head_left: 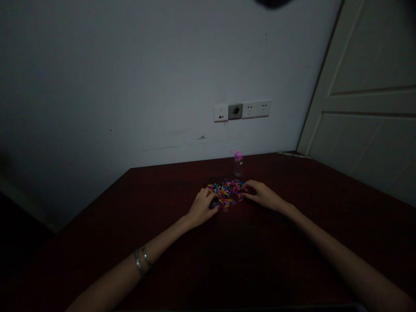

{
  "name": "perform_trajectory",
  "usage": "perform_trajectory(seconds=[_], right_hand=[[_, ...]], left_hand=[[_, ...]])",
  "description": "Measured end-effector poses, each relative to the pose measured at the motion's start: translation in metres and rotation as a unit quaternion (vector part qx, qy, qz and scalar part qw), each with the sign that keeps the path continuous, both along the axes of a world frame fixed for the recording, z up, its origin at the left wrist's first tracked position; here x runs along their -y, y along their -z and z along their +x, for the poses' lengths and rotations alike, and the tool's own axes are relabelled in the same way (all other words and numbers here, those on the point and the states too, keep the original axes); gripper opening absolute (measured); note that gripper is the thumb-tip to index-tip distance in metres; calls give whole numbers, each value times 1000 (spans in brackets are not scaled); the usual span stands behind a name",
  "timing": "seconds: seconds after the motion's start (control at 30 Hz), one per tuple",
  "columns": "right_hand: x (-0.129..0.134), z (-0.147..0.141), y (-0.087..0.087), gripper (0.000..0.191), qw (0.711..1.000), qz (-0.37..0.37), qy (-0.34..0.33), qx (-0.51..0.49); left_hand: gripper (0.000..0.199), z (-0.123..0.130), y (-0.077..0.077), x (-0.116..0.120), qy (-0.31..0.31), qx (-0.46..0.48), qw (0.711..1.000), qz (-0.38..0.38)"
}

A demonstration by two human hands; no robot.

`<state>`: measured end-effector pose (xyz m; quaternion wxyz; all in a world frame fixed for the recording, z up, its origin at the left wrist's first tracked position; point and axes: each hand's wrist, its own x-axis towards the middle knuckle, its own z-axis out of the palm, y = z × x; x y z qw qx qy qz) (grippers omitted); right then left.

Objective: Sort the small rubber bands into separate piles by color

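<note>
A loose pile of small, thin, many-coloured pieces that look like paper clips (225, 190) lies on the dark red table (182, 260). My left hand (202, 207) rests at the pile's left edge, fingers bent and thumb apart from them. On the opposite side, my right hand (260, 193) touches the pile's right edge with thumb and fingers spread. I see nothing held in either hand, though some fingertips are hard to make out in the dim light. Just behind the pile stands a clear bottle (238, 167) with a pink lid, upright.
A pale wall (162, 86) rises behind the table, with a row of sockets (249, 110) above the bottle. To the right is a white panelled door (367, 117). Two bracelets (141, 261) circle my left forearm. A flat strip (294, 154) lies at the back right edge.
</note>
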<state>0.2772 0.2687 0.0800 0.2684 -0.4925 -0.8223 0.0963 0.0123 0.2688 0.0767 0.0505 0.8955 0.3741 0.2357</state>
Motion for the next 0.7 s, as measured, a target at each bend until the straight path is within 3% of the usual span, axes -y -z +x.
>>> perform_trajectory(seconds=[0.17,0.33,0.5,0.7], right_hand=[[-14,4,8,56,995,-34,59,66],[-28,-16,4,67,993,-47,71,87],[-51,-30,4,44,989,-58,69,121],[-76,-33,7,24,995,-17,74,57]], left_hand=[[69,-12,5,-27,-100,-49,993,-42],[70,-3,4,-51,-64,-80,991,-80],[48,15,-3,-66,22,-68,994,-86],[26,28,-3,-90,-36,-4,996,-82]])
